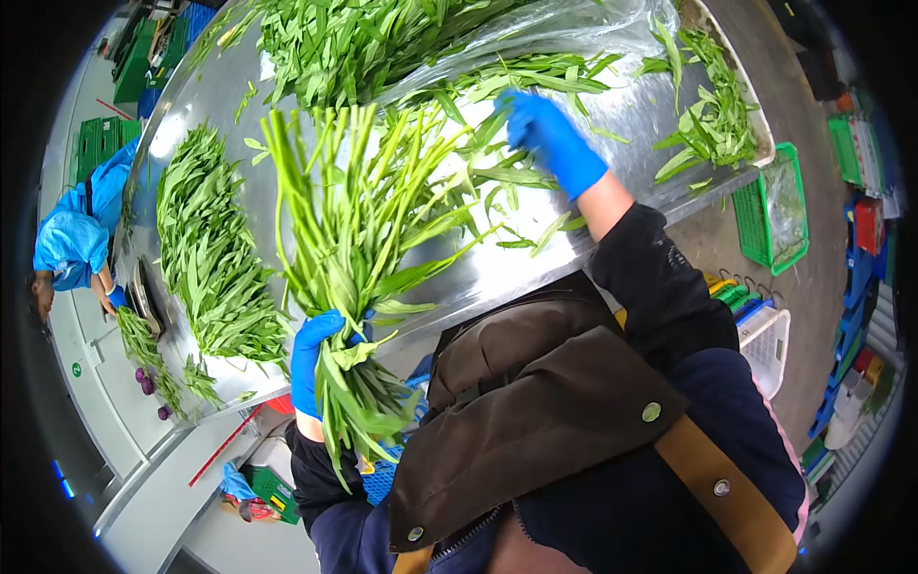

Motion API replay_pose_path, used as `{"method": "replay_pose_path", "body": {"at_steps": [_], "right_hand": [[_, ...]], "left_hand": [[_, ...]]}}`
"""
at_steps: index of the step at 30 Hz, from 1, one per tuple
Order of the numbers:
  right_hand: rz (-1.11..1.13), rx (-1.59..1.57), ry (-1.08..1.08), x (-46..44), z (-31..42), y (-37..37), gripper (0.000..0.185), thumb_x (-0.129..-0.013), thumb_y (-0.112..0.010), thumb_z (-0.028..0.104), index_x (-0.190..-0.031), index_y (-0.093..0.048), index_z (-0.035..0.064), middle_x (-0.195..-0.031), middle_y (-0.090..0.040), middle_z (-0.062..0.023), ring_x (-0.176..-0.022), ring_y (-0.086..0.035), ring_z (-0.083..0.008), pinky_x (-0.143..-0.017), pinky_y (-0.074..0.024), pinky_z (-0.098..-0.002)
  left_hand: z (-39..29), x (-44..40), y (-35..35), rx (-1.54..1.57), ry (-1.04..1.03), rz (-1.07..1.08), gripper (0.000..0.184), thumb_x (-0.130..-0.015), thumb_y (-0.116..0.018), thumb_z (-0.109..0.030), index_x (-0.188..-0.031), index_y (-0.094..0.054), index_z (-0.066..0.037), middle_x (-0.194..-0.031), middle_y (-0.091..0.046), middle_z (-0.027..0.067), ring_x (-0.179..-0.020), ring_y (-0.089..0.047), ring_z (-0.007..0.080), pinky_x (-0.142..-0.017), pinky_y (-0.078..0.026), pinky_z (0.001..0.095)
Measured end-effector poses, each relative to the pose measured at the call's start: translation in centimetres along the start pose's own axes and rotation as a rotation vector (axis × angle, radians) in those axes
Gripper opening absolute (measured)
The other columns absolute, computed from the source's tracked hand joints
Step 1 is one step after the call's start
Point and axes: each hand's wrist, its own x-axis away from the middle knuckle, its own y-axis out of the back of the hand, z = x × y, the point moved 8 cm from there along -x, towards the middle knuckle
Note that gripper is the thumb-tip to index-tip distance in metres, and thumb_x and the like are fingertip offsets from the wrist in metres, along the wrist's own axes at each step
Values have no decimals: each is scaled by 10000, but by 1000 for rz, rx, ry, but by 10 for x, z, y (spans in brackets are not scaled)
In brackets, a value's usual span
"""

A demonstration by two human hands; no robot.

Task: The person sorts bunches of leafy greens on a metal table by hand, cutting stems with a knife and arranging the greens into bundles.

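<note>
My left hand (315,356), in a blue glove, is wrapped round the leafy lower part of a bunch of water spinach (354,239). The bunch's pale cut stems point away from me, above the metal table (459,295), and its leaves hang over the near edge. My right hand (545,139), also blue-gloved, is over the table to the right of the stems. Its fingers are bent together at a water spinach sprig (490,126), whose far end I cannot make out. Loose leaves (516,177) are scattered beneath this hand.
A large heap of greens (354,43) lies at the back beside clear plastic film (535,38). A row of greens (210,249) is on the left, loose trimmings (717,115) at the right. A co-worker (81,230) in blue stands at left. A green crate (773,210) is beyond the right edge.
</note>
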Motion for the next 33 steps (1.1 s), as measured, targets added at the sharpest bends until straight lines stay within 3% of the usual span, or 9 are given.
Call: {"method": "replay_pose_path", "body": {"at_steps": [1,5,8,11,14,16,20,27,33], "right_hand": [[17,-326,-74,-10,0,35,286,-930,-493,254,-1042,-587,8,-578,-428,35,-481,-433,-74,-495,-416,-237],[141,824,-175,32,-4,-39,456,-873,-611,334,-1199,-545,21,-960,-649,-48,-649,-609,-121,-575,-505,-246],[158,816,-180,44,-35,-50,763,-803,-709,292,-1415,-343,19,-1383,-453,-146,-1181,-519,-207,-913,-466,-304],[235,494,-17,27,-33,-57,802,-828,-689,329,-1448,-277,32,-1426,-390,-175,-1224,-480,-239,-1013,-382,-319],[288,666,28,25,-41,-109,703,-858,-659,319,-1414,-344,25,-1337,-478,-179,-1023,-593,-196,-919,-443,-299],[84,584,37,20,-38,-110,356,-919,-572,295,-1142,-591,18,-862,-674,-101,-612,-544,-94,-587,-444,-249],[-477,151,-56,1,0,7,277,-940,-483,335,-895,-596,86,-495,-343,66,-384,-256,-50,-373,-204,-222],[91,422,11,-20,-52,-115,392,-867,-553,73,-1259,-554,72,-1113,-628,-56,-889,-627,-171,-732,-507,-302],[-212,208,-115,-24,17,-31,342,-908,-563,344,-1066,-634,49,-528,-448,34,-351,-293,-62,-342,-210,-236]], "left_hand": [[-2,1,5,27,-14,-52,327,-817,-600,-210,-1047,-584,22,-894,-628,150,-673,-574,195,-524,-453,273],[-15,9,-2,106,-89,-87,325,-836,-586,-214,-1064,-558,16,-900,-610,131,-644,-526,161,-514,-411,248],[-21,10,-5,132,-121,-53,331,-843,-579,-217,-1084,-538,6,-877,-592,100,-621,-492,128,-519,-376,227],[-26,14,-10,145,-139,-8,314,-828,-588,-215,-1051,-547,1,-856,-586,82,-613,-484,127,-525,-376,230],[-26,15,-5,90,-145,-146,302,-813,-599,-216,-1016,-561,5,-838,-594,82,-623,-500,139,-545,-396,247],[-23,14,0,92,-128,-160,305,-803,-598,-211,-1000,-573,19,-826,-603,96,-634,-521,161,-560,-415,259],[-22,16,3,65,-111,-126,301,-797,-593,-212,-992,-574,17,-815,-597,103,-651,-532,177,-546,-432,267],[-17,10,-6,149,-80,-84,267,-788,-589,-189,-971,-564,4,-785,-576,92,-623,-500,179,-549,-407,277],[-20,11,-4,72,-66,4,218,-750,-591,-171,-858,-596,19,-728,-587,124,-629,-579,230,-588,-498,318]]}}
